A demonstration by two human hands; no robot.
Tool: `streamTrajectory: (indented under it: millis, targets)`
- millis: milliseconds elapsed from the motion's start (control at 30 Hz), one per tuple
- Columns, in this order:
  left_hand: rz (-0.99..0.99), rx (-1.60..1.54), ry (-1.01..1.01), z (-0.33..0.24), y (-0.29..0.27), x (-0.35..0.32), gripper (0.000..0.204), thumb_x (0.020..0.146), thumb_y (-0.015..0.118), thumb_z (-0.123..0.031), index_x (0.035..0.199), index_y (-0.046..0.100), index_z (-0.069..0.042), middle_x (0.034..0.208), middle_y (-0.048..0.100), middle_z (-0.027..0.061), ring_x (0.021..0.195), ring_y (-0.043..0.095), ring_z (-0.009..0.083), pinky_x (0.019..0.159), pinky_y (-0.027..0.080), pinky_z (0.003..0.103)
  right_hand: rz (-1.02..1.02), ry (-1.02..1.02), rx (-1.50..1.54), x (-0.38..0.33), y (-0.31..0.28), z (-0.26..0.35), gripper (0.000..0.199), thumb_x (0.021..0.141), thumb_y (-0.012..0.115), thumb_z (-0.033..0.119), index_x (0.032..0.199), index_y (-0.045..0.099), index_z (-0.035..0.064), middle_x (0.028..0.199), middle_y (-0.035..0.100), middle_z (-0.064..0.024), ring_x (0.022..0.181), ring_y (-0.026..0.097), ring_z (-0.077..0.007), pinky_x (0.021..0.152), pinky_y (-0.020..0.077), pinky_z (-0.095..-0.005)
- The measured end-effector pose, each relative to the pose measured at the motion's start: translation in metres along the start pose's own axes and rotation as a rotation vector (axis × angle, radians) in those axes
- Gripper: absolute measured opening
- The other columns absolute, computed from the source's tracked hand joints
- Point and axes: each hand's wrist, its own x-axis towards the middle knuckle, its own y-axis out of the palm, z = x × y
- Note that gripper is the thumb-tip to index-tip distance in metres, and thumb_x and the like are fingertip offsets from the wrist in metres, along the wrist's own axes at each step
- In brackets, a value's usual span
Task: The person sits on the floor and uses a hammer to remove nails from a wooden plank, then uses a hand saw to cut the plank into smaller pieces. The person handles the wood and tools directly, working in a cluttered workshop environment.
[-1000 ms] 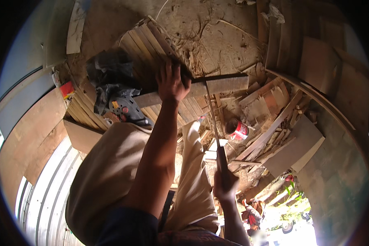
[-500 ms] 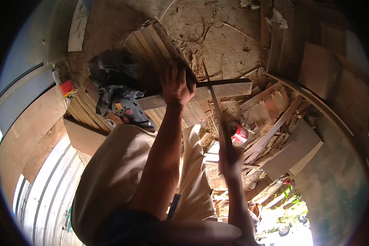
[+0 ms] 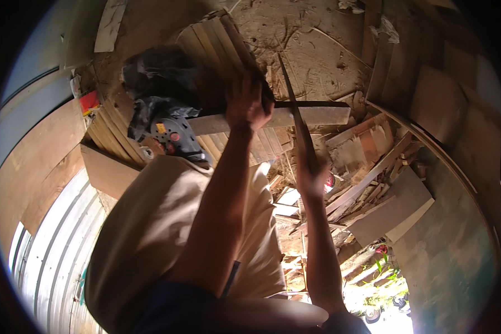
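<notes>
A long wooden board (image 3: 324, 116) lies crosswise on a stack of wooden slats (image 3: 214, 50), its right end jutting past the stack. My left hand (image 3: 247, 107) presses down on the board, its fingers bent over the far edge. In my closed right hand (image 3: 313, 179) is a handsaw (image 3: 296, 114), its narrow blade pointing away and crossing the board to the right of the left hand. Motion blurs the right hand, and the saw's handle is mostly hidden in it. A dark clog-type shoe (image 3: 175, 138) on my foot rests beside the board's left end.
Black plastic sheeting (image 3: 158, 75) lies left of the stack. Wood scraps (image 3: 367, 192) and a partly hidden red can (image 3: 330, 181) are on the right. Plywood sheets (image 3: 440, 222) lean at the right, and corrugated metal (image 3: 55, 250) stands at the left.
My right hand has moved away from me with the handsaw, pushing its blade farther across the board. The left hand stays on the board. The view has shifted slightly.
</notes>
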Motion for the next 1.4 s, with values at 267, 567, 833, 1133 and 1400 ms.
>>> streamTrajectory:
  millis: [267,567,833,1133,1400]
  targets:
    - [-0.013,0.032,0.003,-0.001,0.001,0.004,0.049,0.074,0.067,-0.036,0.118,0.061,-0.015,0.144,0.04,0.0137,0.132,0.04,0.0384,0.104,0.036,0.059,0.277,0.155,-0.272,-0.149,-0.078,0.041,0.06,0.086,0.052,0.012,0.145,0.045,0.0037,0.117,0.068,-0.0198,0.052,0.061,-0.0177,0.047,0.043,-0.0295]
    - [-0.128,0.02,0.084,0.005,0.008,0.006,0.045,0.077,0.064,-0.031,0.119,0.059,-0.015,0.137,0.047,0.0118,0.125,0.046,0.0365,0.1,0.04,0.053,0.055,-0.006,-0.031,-0.012,0.022,-0.033,0.015,0.086,0.055,0.01,0.072,0.058,0.0053,0.063,0.058,-0.0161,0.049,0.057,-0.0305,0.044,0.0443,-0.0421]
    - [-0.16,0.115,0.12,0.004,0.009,0.009,0.042,0.076,0.063,-0.032,0.114,0.062,-0.017,0.137,0.048,0.0117,0.123,0.048,0.0372,0.097,0.041,0.056,0.14,0.101,-0.094,-0.096,-0.042,0.008,0.056,0.084,0.057,0.01,0.136,0.037,0.0103,0.086,0.069,-0.0072,0.046,0.055,-0.0208,0.044,0.0436,-0.0342]
    - [-0.113,0.142,0.157,0.002,0.0,0.004,0.044,0.075,0.066,-0.03,0.115,0.061,-0.015,0.134,0.048,0.0136,0.128,0.042,0.041,0.105,0.035,0.059,0.182,0.127,-0.206,-0.128,-0.036,0.003,0.061,0.089,0.053,0.013,0.148,0.042,0.0125,0.084,0.071,-0.0143,0.044,0.054,-0.0249,0.042,0.0418,-0.0368]
    - [-0.148,0.079,0.151,0.005,0.007,0.008,0.047,0.076,0.064,-0.032,0.12,0.059,-0.015,0.138,0.046,0.0129,0.128,0.043,0.0406,0.104,0.035,0.059,-0.156,-0.053,0.206,0.047,0.023,0.005,0.026,0.086,0.061,0.016,0.067,0.055,-0.001,0.053,0.052,-0.0155,0.043,0.05,-0.0198,0.045,0.0402,-0.0383]
